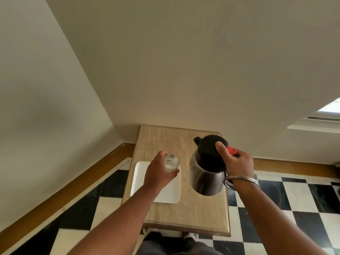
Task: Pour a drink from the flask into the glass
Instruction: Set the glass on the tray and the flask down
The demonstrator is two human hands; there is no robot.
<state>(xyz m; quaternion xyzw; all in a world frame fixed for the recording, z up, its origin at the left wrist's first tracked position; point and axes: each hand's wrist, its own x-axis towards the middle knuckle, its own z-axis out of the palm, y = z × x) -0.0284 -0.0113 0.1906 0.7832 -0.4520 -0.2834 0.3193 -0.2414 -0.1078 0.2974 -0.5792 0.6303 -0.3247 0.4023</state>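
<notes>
**Both hands set, pour not yet begun**

The room comes first: plain pale walls meeting in a corner, a brown skirting board, a black-and-white chequered floor [272, 192], and a window edge at far right. Against the wall stands a small table [165, 138] with a beige stone-look top. On its near left lies a white rectangular plate [171, 194]; on its right stands the flask [206, 173] — a steel body, black domed lid, spout turned away toward the wall. It looks heavy if full and its polished sides likely slippery, so the handle is the sensible hold. The right hand [237, 162] is there already, fingers wrapped at the handle, thumb laid on the lid beside a red lever [231, 150]; a metal bangle sits on that wrist. Smallest is the glass [171, 162] — clear, thin, probably fragile, seemingly empty. The left hand [158, 172] grips it around the side above the plate; whether it rests on the plate I cannot tell
</notes>
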